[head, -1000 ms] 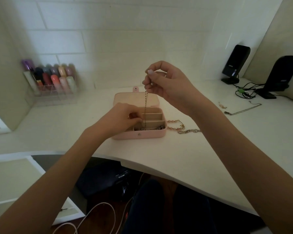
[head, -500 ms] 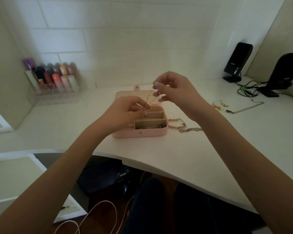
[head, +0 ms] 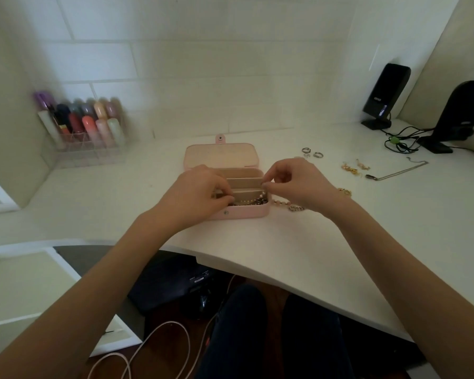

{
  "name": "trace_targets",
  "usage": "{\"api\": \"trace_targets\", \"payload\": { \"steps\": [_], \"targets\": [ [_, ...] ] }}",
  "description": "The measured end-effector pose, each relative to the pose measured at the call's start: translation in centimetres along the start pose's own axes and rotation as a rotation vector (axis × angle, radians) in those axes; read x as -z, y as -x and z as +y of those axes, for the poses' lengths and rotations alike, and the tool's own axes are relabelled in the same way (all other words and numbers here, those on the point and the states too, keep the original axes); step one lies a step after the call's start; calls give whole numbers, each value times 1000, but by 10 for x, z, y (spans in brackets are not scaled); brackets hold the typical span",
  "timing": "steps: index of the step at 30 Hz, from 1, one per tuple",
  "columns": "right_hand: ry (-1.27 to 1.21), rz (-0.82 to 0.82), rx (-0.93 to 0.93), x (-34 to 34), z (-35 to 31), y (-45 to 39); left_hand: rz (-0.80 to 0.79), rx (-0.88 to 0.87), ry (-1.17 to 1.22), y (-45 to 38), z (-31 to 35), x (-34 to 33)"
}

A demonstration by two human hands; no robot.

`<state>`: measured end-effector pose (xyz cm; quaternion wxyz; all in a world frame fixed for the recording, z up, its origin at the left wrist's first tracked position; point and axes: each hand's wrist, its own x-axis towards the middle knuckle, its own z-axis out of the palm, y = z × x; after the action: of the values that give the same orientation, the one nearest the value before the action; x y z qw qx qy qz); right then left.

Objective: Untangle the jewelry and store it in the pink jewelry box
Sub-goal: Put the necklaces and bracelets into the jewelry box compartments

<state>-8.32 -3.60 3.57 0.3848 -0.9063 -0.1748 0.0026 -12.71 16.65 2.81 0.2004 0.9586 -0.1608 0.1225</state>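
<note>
Both hands lowered: left hand (head: 200,191) and right hand (head: 293,181) pinching beaded chain (head: 251,201) inside pink box (head: 241,213).

Both forearms are bare from the bottom edge of the view up to the wrists, with no sleeve showing on either. The left hand (head: 200,194) and the right hand (head: 298,184) wear no gloves, and no ring or watch can be made out on them. Below the counter (head: 298,258) edge the legs (head: 271,337) are in dark trousers.
</note>
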Motion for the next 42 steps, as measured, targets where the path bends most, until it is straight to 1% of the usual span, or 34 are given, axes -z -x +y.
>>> {"api": "trace_targets", "payload": {
  "steps": [3, 6, 9, 11, 16, 20, 25, 31, 36, 42],
  "targets": [
    [32, -33, -35, -3, 2, 0, -31, 0, -32, -3, -2, -1],
    [1, -48, -54, -2, 8, -2, -21, 29, 7, -5, -3, -3],
    [-35, 20, -15, 0, 15, -1, 1, 82, 94, -6, -2, -10],
    [33, 50, 32, 0, 17, -1, -9, 91, 83, -9, -1, -14],
    [238, 42, 135, -7, 9, -6, -7, 132, 42, -16, 0, -18],
    [384, 16, 128, -15, 1, -8, 26, 142, 65, -14, -2, -20],
    [413, 12, 105, -17, -1, -7, 55, 146, 113, -13, -1, -20],
    [390, 29, 92, -18, -3, -5, 70, 175, 141, -13, -1, -22],
    [390, 57, 105, -19, -4, -1, 119, 166, 134, -11, 0, -24],
    [392, 39, 98, -19, -5, -1, 121, 180, 108, -11, 3, -23]
  ]
}}
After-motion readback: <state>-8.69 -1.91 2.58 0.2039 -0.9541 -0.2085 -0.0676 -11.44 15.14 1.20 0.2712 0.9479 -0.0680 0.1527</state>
